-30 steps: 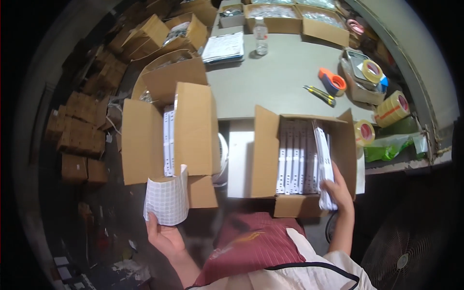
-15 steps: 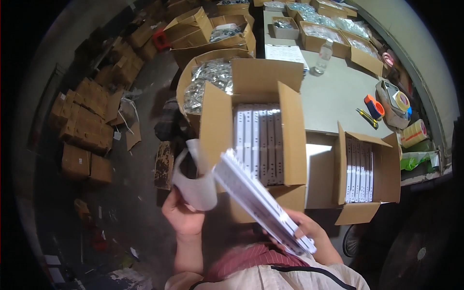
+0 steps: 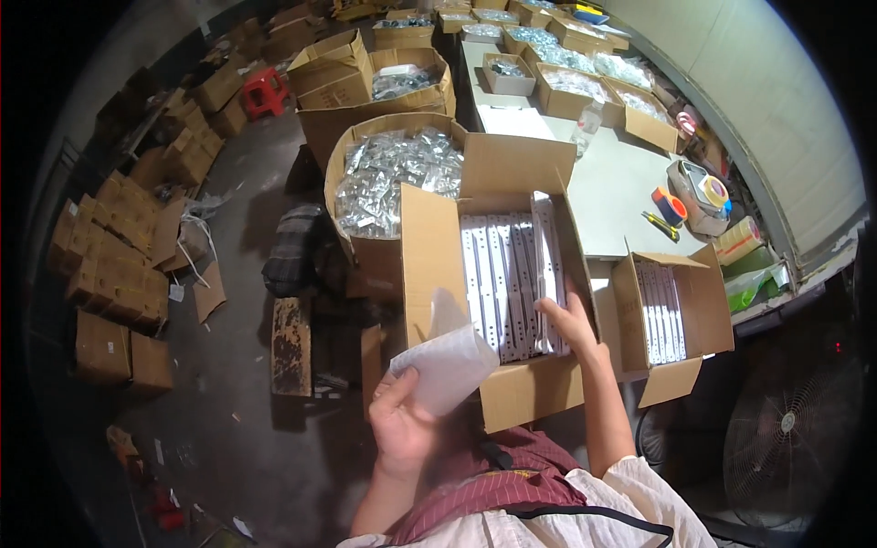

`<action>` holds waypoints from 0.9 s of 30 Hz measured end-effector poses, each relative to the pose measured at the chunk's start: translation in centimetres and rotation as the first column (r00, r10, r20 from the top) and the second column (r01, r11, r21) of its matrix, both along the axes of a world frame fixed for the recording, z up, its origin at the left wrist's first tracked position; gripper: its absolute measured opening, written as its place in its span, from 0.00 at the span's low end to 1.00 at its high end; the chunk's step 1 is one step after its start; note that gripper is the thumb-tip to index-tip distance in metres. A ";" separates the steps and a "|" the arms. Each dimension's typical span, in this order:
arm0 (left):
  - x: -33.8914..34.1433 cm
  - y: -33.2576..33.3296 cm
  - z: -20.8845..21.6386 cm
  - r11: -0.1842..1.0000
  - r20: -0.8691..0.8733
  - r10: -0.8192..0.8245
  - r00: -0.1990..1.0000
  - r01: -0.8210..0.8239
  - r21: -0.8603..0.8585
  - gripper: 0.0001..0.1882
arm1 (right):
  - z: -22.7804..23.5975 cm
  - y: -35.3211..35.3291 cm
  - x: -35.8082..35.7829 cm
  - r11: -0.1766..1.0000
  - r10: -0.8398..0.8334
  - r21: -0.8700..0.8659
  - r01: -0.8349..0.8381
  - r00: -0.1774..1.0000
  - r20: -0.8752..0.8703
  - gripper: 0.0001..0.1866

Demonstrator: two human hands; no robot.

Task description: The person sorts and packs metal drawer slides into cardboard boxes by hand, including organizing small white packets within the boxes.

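My left hand [image 3: 405, 433] is closed on a curled white sheet [image 3: 446, 367], thin like paper or foam, in front of the large open carton [image 3: 530, 398]. Inside that carton, white drawer slides [image 3: 490, 283] with rows of holes stand packed side by side. My right hand [image 3: 570, 321] reaches into its right side, thumb and fingers gripping a bundle of drawer slides [image 3: 546, 260] that rises a little above the others. The fingers on the far side of this bundle are partly hidden.
A smaller carton [image 3: 628, 306] of similar slides stands to the right. Beyond the large carton is a round-sided box [image 3: 340, 155] of bagged metal parts. The table [image 3: 630, 196] carries a bottle, a yellow cutter and tape rolls. A fan [image 3: 786, 425] stands at the lower right.
My right hand has carried the slide bundle from in front of the carton into its right side, turning it upright. My left hand has moved right with the sheet. The view has shifted.
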State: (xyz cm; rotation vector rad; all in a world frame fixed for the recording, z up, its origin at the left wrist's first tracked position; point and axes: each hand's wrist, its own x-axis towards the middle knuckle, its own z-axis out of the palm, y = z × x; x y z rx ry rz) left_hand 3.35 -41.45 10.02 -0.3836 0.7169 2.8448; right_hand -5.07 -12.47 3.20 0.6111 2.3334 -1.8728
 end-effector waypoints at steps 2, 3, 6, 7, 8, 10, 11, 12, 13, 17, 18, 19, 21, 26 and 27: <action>-0.2 -0.5 -0.2 0.999 -0.002 -0.035 0.999 0.035 0.009 0.14 | -2.5 1.8 -0.6 0.789 0.211 0.608 -0.092 0.969 -0.128 0.49; -0.4 -0.9 -0.4 0.999 0.003 -0.052 0.999 0.052 0.002 0.13 | -3.1 1.7 -0.8 0.455 0.304 0.887 -0.076 0.950 -0.074 0.52; -0.7 -0.6 -0.7 0.997 -0.005 -0.062 0.998 0.062 -0.040 0.14 | -6.5 2.0 -1.1 0.387 0.252 0.910 -0.146 0.966 0.048 0.56; -0.7 -0.6 -0.8 0.997 -0.007 -0.073 0.997 0.073 -0.039 0.14 | -7.1 1.7 -0.9 0.368 0.253 0.924 -0.109 0.967 0.014 0.55; -0.6 -0.6 -1.0 0.997 0.001 -0.063 0.998 0.063 -0.046 0.14 | -7.7 1.6 -0.5 0.367 0.241 0.925 -0.102 0.970 0.012 0.55; -0.7 -0.6 -1.0 0.997 0.008 -0.046 0.999 0.047 -0.057 0.15 | -6.8 0.2 -0.2 0.285 0.352 0.953 -0.099 0.936 -0.008 0.48; -0.7 -0.5 -0.8 0.997 0.002 -0.019 1.000 0.020 -0.074 0.15 | -6.1 0.1 -0.3 0.180 0.442 0.981 -0.077 0.897 -0.011 0.44; -0.5 -0.2 -0.7 0.996 0.000 -0.001 1.000 0.001 -0.089 0.15 | -6.2 0.5 -0.2 0.088 0.470 0.995 -0.053 0.883 0.006 0.43; -0.5 0.0 -0.8 0.996 0.002 -0.012 1.000 0.012 -0.086 0.15 | -6.4 1.0 -0.1 -0.005 0.496 1.000 -0.027 0.868 0.026 0.43; -0.3 0.3 -1.9 0.996 -0.044 -0.013 0.999 0.009 -0.090 0.15 | -4.5 2.1 -0.1 0.142 0.381 0.983 -0.119 0.923 0.056 0.41; -0.2 0.2 -2.2 0.994 -0.027 0.027 0.999 -0.030 -0.103 0.15 | -1.0 0.6 0.6 0.199 0.425 0.943 -0.267 0.890 0.163 0.40; -0.2 0.5 -1.9 0.993 -0.021 0.053 0.998 -0.054 -0.102 0.15 | 1.0 0.4 1.2 0.247 0.461 0.881 -0.403 0.849 0.259 0.39; 0.1 0.2 -2.2 0.985 0.113 0.142 0.983 -0.129 -0.114 0.15 | 1.5 1.6 5.0 0.527 0.774 0.649 -0.549 0.625 -0.101 0.36; 0.9 -1.5 -2.9 0.982 0.011 0.156 0.988 -0.157 0.107 0.22 | 11.1 13.7 7.1 0.180 0.929 -0.465 -0.867 0.305 -0.210 0.24; 0.6 -1.7 -3.3 0.968 0.026 0.177 0.984 -0.178 0.175 0.23 | 10.0 16.2 8.9 0.493 0.618 -0.504 -0.709 0.693 -0.371 0.26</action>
